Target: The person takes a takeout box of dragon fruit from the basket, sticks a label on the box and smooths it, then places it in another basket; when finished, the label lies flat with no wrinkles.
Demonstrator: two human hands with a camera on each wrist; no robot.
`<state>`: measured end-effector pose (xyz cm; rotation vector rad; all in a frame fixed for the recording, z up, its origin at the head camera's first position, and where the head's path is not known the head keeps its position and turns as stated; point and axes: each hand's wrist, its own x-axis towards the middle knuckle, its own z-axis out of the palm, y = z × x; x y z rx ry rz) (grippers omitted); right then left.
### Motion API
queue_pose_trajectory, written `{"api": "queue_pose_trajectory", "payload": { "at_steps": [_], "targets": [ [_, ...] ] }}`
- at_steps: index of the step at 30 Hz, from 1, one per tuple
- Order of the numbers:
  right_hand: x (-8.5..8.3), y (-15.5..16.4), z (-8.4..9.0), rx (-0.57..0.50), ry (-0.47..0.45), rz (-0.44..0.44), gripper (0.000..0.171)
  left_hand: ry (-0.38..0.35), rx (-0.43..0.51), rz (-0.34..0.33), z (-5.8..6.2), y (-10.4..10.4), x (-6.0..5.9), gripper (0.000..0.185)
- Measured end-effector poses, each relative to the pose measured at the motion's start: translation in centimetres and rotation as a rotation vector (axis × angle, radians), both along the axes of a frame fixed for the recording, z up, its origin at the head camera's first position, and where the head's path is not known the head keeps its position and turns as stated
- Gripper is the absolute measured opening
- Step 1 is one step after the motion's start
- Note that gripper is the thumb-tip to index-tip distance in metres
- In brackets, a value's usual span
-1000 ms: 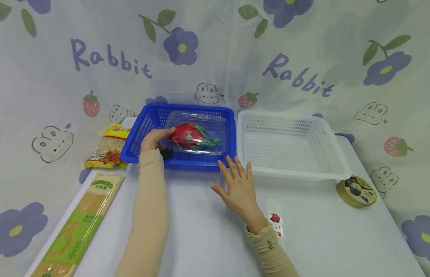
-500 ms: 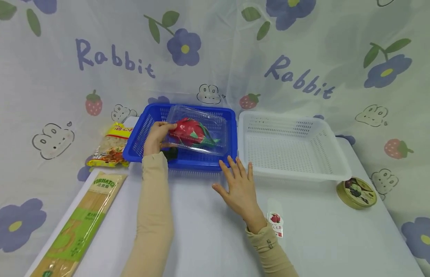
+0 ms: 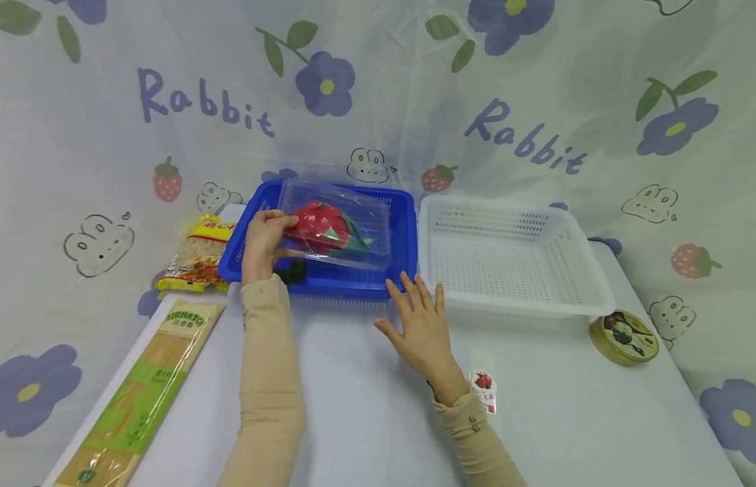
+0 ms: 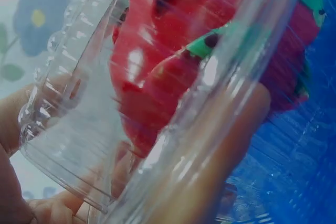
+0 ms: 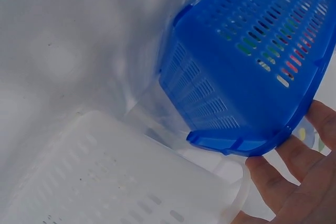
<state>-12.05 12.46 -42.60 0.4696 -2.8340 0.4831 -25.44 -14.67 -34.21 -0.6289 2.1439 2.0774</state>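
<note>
My left hand [image 3: 262,243] grips the left end of a clear plastic box [image 3: 371,210], its thumb on top and the other fingers below. Inside the box lies a red dragon fruit [image 3: 319,226] with green scales, which fills much of the left wrist view. The box is tilted, its left end raised, over the blue basket [image 3: 347,292]. A dark object [image 3: 295,272], partly hidden by the hand, lies in that basket. My right hand [image 3: 423,331] has its fingers spread, the fingertips touching the basket's front rim near the right corner.
A white basket [image 3: 518,308] stands right of the blue one. Further right sits a round gold tin [image 3: 624,338]. A label with a red fruit picture [image 3: 484,389] lies near the right wrist. At left are a spaghetti packet [image 3: 140,399] and a yellow food bag [image 3: 197,253].
My left hand has taken hold of the clear box and raised its left end, then moved it slightly left. The right hand stays at the rim.
</note>
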Motion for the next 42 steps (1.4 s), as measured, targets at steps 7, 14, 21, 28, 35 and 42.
{"api": "queue_pose_trajectory", "payload": {
  "at_steps": [7, 14, 21, 28, 35, 42],
  "targets": [
    [0.0, -0.2, 0.8, -0.068, -0.057, -0.008, 0.069, 0.074, 0.003, 0.029, 1.0, -1.2, 2.0, 0.048],
    [-0.4, -0.3, 2.2, -0.235, -0.026, 0.012, 0.074, 0.110, 0.069, 0.030, 1.5, -1.4, 3.6, 0.047],
    [-0.4, -0.3, 3.2, -0.371, 0.036, 0.064, 0.093, 0.186, 0.154, -0.049, 1.4, -0.8, 5.3, 0.044],
    [0.0, -0.2, 3.8, -0.463, 0.082, 0.124, 0.087, 0.219, 0.186, -0.092, 1.3, 0.1, 7.4, 0.036],
    [0.2, 0.2, 4.3, -0.631, 0.202, 0.170, 0.084, 0.300, 0.291, -0.169, 1.3, 1.0, 10.0, 0.026],
    [0.7, 1.3, 4.6, -0.925, 0.228, 0.216, 0.086, 0.360, 0.285, -0.125, 1.0, 3.0, 13.1, 0.029]
  ]
}}
